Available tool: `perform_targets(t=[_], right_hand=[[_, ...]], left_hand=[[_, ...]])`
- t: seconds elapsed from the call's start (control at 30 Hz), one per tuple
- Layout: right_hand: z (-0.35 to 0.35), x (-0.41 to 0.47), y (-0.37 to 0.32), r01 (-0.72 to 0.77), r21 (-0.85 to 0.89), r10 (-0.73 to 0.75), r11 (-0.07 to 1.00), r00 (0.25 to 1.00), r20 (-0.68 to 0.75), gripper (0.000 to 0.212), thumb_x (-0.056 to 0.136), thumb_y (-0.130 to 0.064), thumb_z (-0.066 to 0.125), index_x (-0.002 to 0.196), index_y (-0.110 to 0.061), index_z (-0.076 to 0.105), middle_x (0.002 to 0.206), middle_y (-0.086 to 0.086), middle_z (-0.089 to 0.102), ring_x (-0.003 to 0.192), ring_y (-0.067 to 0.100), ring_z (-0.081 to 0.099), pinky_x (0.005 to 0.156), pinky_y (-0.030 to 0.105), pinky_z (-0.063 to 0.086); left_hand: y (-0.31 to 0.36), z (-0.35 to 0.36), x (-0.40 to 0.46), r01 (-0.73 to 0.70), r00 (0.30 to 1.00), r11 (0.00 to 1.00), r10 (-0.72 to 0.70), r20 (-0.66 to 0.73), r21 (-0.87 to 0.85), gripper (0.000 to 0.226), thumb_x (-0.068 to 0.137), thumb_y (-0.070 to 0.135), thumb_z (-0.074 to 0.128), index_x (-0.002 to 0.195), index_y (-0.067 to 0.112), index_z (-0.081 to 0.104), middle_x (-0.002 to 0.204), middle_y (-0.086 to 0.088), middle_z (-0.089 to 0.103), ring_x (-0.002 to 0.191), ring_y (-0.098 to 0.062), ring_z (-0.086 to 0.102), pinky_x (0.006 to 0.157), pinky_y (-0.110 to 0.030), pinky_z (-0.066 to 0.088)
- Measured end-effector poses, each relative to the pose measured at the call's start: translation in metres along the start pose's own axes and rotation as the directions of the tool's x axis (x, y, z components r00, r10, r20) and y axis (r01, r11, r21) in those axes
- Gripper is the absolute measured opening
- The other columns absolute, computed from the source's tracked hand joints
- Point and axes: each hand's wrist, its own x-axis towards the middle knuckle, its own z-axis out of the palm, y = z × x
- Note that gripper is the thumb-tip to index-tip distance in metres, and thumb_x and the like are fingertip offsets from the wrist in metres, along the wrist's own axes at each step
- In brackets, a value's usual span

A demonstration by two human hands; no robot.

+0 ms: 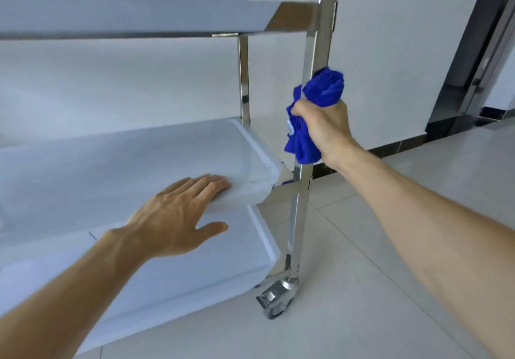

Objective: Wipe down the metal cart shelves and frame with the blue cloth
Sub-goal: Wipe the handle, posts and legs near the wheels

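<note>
My right hand (pixel 324 130) squeezed the blue cloth (pixel 320 93) around the cart post (pixel 312 52). My left hand (pixel 178 216) lay flat, fingers spread, on the middle shelf (pixel 139 149).

cart (pixel 299 199): steel frame, three white shelves, caster on tile floor | cloth (pixel 315 113): blue, bunched, wrapped round near upright post, between top and middle shelf, gripped by right hand (pixel 326 130)

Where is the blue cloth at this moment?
In the head view, right of centre, the blue cloth is bunched in the right hand against the cart's near upright post, between the top and middle shelves.
</note>
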Motion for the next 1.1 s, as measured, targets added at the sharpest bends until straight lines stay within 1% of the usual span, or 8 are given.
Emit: perform_targets(t=[0.27,0.43,0.63,0.7,0.77,0.9,0.97,1.1], right_hand=[[0.003,-0.065,-0.028,-0.065,0.072,0.042,0.995,0.959,0.282,0.021,0.072,-0.001,0.056,0.061,-0.015,0.045,0.063,0.013,0.045,0.057,0.025,0.045,0.053,0.036,0.044],[0.004,-0.102,-0.043,-0.096,0.136,0.041,0.986,0.933,0.358,0.026,0.074,0.004,0.051,0.061,-0.016,0.04,0.06,0.008,0.038,0.051,0.021,0.038,0.049,0.031,0.039],[-0.003,-0.154,-0.061,-0.102,0.177,0.017,0.979,0.904,0.428,0.03,0.073,0.005,0.05,0.061,-0.017,0.034,0.059,0.011,0.032,0.049,0.022,0.031,0.046,0.029,0.038],[-0.002,-0.17,-0.067,-0.122,0.191,0.023,0.974,0.89,0.454,0.025,0.072,0.003,0.052,0.069,-0.006,0.029,0.065,0.022,0.028,0.053,0.035,0.026,0.047,0.031,0.037],[0.001,-0.186,-0.072,-0.133,0.189,0.028,0.973,0.88,0.474,0.029,0.073,0.0,0.056,0.074,-0.002,0.027,0.068,0.027,0.028,0.056,0.045,0.024,0.048,0.035,0.036],[0.011,-0.225,-0.085,-0.093,0.203,-0.027,0.975,0.855,0.519,0.032,0.076,-0.005,0.063,0.064,-0.013,0.035,0.06,0.013,0.032,0.053,0.034,0.027,0.047,0.035,0.035],[0.018,-0.246,-0.09,-0.099,0.216,-0.039,0.971,0.831,0.555,0.026,0.076,-0.007,0.064,0.067,-0.008,0.04,0.059,0.016,0.034,0.052,0.034,0.03,0.047,0.038,0.037],[0.04,-0.291,-0.105,-0.155,0.239,-0.02,0.958,0.8,0.6,0.023,0.074,-0.011,0.066,0.083,0.0,0.049,0.062,0.014,0.045,0.051,0.028,0.041,0.05,0.042,0.048]], left_hand=[[0.033,-0.021,-0.076,0.177,0.984,0.978,-0.173,0.044,-0.114,0.082,0.085,0.08,0.008,0.156,0.038,0.008,0.16,0.029,0.0,0.149,0.003,-0.006,0.121,-0.025,-0.007],[0.061,-0.038,-0.11,0.302,0.952,0.95,-0.298,0.068,-0.073,0.067,0.097,0.061,0.034,0.155,0.038,0.01,0.159,0.028,0.001,0.151,-0.002,-0.003,0.123,-0.032,-0.008],[0.085,-0.067,-0.162,0.315,0.94,0.948,-0.319,0.125,0.052,0.067,0.099,0.06,0.032,0.154,0.045,-0.002,0.156,0.026,-0.011,0.151,-0.005,-0.006,0.121,-0.03,-0.012],[0.093,-0.083,-0.18,0.334,0.938,0.942,-0.335,0.085,0.024,0.069,0.099,0.055,0.041,0.156,0.04,0.007,0.16,0.022,0.002,0.152,-0.007,0.003,0.122,-0.027,-0.007],[0.1,-0.105,-0.195,0.377,0.926,0.926,-0.377,-0.019,-0.031,0.062,0.096,0.047,0.053,0.152,0.033,0.031,0.158,0.016,0.03,0.148,-0.011,0.028,0.121,-0.026,0.013],[0.121,-0.161,-0.222,0.468,0.847,0.87,-0.492,-0.201,-0.157,0.034,0.094,0.034,0.062,0.128,0.031,0.059,0.127,0.018,0.06,0.113,-0.012,0.062,0.095,-0.033,0.049],[0.134,-0.188,-0.236,0.469,0.809,0.857,-0.514,-0.284,-0.214,0.025,0.093,0.026,0.065,0.118,0.03,0.065,0.114,0.019,0.066,0.104,-0.005,0.064,0.089,-0.032,0.052],[0.164,-0.24,-0.259,0.464,0.725,0.837,-0.547,-0.418,-0.289,0.018,0.093,0.015,0.064,0.105,0.025,0.071,0.099,0.019,0.071,0.095,0.005,0.063,0.084,-0.008,0.045]])
